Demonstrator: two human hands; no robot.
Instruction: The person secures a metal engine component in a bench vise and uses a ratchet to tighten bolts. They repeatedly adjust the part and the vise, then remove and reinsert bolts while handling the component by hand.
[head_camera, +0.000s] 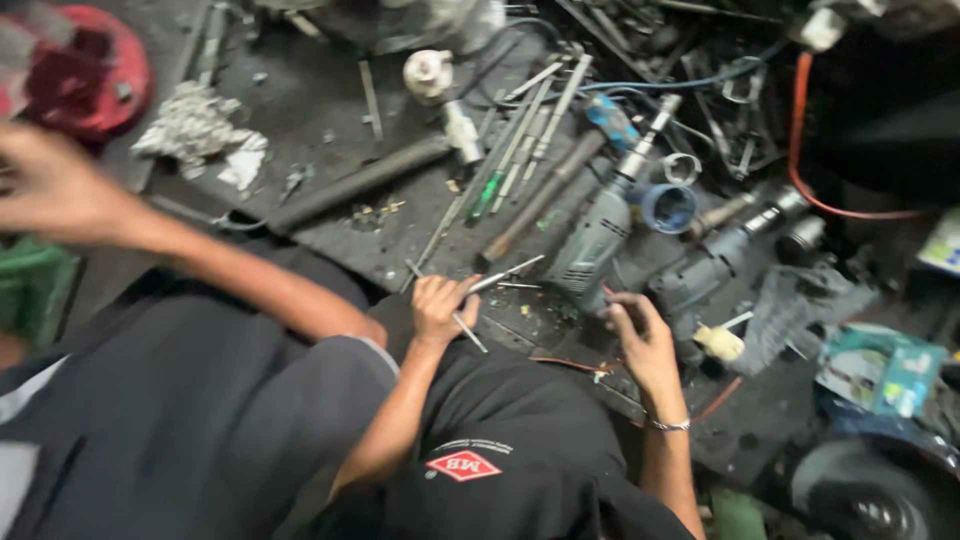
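Across the cluttered, greasy floor (330, 110), a grey power drill (597, 235) lies just beyond the right hand (640, 335), whose fingers curl loosely near its base, gripping nothing I can make out. Just left, the left hand (440, 308) is closed around thin metal rods (500, 276).

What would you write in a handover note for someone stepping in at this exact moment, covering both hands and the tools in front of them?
Left hand: closed on thin metal rods, which are lifted off the surface.
Right hand: fingers curled at the butt end of the grey power tool; whether it grips is unclear.
Things: the power tool lies flat on the dark work surface, with a blue cup beside it.
A blurred third hand is out at far left, away from the tools.
Done: rods in hand. Left: power tool not yet lifted.
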